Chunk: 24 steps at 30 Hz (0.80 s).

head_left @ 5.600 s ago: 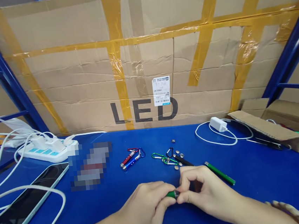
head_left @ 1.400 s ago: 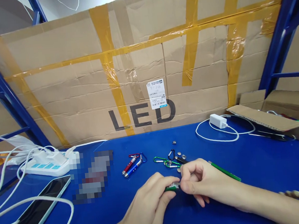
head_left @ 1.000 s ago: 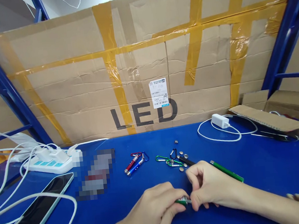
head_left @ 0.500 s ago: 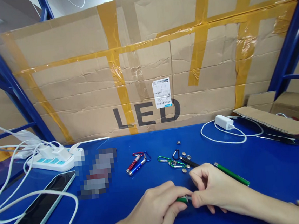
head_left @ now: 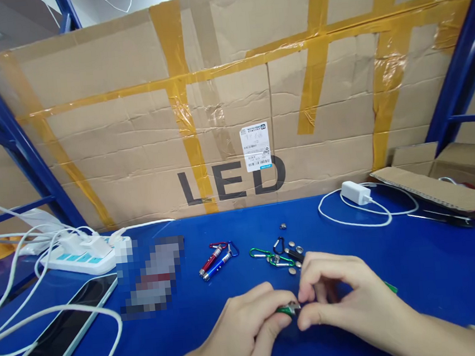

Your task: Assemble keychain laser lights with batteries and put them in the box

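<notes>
My left hand is closed around a small green keychain flashlight, of which only the silvery open end shows. My right hand meets it from the right, thumb and forefinger pinched at that end; what they pinch is too small to make out. Both hands hover low over the blue tabletop. Just beyond them lie green and black carabiner clips, several button cells, and a red and a blue flashlight. A green pen is mostly hidden behind my right hand.
A taped cardboard sheet marked LED walls off the back. At left are a power strip, white cables and a phone. A white charger and an open cardboard box sit at right.
My right hand has lifted its fingers into an arch and now covers most of the green pen. The left hand keeps its hold on the flashlight; the view shifted slightly.
</notes>
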Available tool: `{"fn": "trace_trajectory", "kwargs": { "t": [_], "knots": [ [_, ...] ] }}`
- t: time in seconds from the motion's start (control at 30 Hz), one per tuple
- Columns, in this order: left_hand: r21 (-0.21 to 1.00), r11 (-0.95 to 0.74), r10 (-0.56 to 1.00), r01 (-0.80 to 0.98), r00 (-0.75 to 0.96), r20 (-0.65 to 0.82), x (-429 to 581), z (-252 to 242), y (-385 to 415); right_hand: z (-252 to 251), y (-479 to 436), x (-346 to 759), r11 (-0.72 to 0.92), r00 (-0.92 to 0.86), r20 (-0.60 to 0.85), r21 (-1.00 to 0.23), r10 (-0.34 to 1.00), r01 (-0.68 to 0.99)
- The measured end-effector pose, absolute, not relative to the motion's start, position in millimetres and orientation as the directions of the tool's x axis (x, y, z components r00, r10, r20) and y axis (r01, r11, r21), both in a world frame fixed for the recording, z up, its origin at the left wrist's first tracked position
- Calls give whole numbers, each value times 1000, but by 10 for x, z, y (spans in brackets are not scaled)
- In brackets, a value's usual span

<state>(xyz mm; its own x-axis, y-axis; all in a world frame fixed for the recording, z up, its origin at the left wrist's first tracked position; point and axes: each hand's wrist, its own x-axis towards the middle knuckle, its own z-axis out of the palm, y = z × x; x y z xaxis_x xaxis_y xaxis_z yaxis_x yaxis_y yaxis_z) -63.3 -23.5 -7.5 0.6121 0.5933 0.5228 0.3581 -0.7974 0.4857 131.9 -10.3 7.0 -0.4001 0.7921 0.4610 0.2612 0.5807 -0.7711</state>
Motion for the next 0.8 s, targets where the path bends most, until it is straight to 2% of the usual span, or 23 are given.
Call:
{"fn": "trace_trajectory", "kwargs": {
  "t": [0.07,0.13,0.2,0.27,0.43,0.67,0.8],
  "knots": [
    [519,-785,604,337,601,523,-626,-40,-236,80,-129,1349,776,-417,656,-567,629,277],
    [543,-774,613,327,605,509,-617,-1,-237,93,-143,1385,887,-453,766,-346,456,307],
    [554,-763,623,333,606,494,-608,30,-239,112,-139,1421,918,-495,797,-180,346,352],
    [559,-756,632,342,604,486,-603,46,-237,129,-123,1450,920,-539,785,-97,305,379],
    [600,-731,651,325,597,468,-607,27,-229,120,-75,1493,926,-634,719,-35,285,376],
    [644,-710,637,285,650,414,-603,42,-230,132,-75,1485,943,-682,669,-88,294,321],
    [612,-726,610,312,703,366,-602,76,-244,152,-92,1478,952,-719,654,-3,235,307]
  ]
}}
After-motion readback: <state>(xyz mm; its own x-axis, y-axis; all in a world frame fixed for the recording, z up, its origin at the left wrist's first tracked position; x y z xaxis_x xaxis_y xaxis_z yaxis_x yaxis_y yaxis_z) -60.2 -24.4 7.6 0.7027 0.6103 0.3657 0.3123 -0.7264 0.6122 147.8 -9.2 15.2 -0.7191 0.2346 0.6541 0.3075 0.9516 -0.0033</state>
